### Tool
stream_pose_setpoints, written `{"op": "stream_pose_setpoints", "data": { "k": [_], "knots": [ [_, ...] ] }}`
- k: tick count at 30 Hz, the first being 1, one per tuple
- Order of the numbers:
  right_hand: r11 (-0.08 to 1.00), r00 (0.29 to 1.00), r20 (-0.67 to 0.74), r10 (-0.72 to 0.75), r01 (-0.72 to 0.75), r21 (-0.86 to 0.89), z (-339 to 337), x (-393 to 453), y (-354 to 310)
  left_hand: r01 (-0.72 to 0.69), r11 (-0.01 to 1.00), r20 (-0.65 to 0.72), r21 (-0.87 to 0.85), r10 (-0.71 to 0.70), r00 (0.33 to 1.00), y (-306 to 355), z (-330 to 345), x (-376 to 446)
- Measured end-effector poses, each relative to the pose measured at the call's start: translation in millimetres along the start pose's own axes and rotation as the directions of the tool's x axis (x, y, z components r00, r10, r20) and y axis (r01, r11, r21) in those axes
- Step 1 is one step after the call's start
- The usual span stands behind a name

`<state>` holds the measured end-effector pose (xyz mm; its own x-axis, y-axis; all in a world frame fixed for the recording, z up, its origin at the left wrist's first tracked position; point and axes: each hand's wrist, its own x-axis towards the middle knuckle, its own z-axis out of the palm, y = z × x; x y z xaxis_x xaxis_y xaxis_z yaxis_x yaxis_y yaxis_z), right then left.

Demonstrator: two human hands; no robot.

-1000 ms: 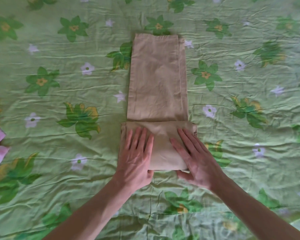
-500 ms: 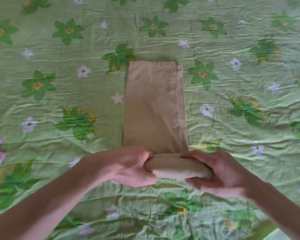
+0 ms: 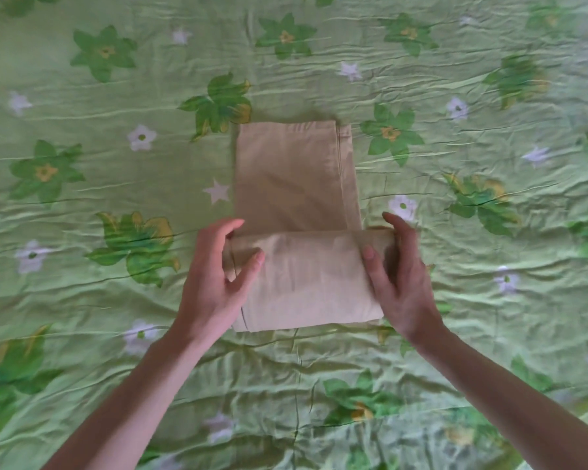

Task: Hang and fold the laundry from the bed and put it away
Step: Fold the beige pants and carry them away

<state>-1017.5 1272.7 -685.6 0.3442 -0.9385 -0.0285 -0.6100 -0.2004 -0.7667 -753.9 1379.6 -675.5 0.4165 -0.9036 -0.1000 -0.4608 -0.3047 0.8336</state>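
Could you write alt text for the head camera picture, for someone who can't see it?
Two bare hands, left hand and right hand, hold the ends of the folded-over near part of a long tan cloth garment, which lies on a wrinkled light-green floral bedsheet. The garment's far part lies flat, stretching away from the person.

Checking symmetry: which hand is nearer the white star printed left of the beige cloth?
Left. The left hand sits just below the star; the right hand is across the beige cloth.
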Motion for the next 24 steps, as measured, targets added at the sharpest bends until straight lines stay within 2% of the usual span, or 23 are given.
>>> {"op": "stream_pose_setpoints", "data": {
  "k": [2,5,7,9,12,20,24],
  "knots": [
    [0.996,0.998,-0.023,-0.052,0.05,-0.073,11,-1,8,-0.15,0.979,-0.003,0.138,0.151,0.988,-15,9,1],
    [0.923,0.977,-0.017,-0.214,0.197,-0.329,16,-6,18,-0.191,0.919,0.024,0.346,0.195,0.981,-22,21,-3],
    [0.83,0.93,0.083,-0.359,0.358,-0.428,15,-12,25,-0.254,0.846,0.083,0.469,0.244,0.966,-22,26,-11],
    [0.776,0.891,0.211,-0.402,0.453,-0.438,15,-14,31,-0.343,0.763,0.181,0.548,0.292,0.939,-18,31,-22],
    [0.785,0.907,0.255,-0.337,0.42,-0.456,20,-14,37,-0.413,0.664,0.276,0.623,0.307,0.911,-20,42,-40],
    [0.809,0.925,0.307,-0.224,0.352,-0.47,29,-1,39,-0.422,0.645,0.393,0.637,0.199,0.898,-31,47,-22],
    [0.807,0.921,0.303,-0.246,0.368,-0.462,26,-3,35,-0.413,0.564,0.418,0.715,0.128,0.899,-21,51,-24]
  ]
}}
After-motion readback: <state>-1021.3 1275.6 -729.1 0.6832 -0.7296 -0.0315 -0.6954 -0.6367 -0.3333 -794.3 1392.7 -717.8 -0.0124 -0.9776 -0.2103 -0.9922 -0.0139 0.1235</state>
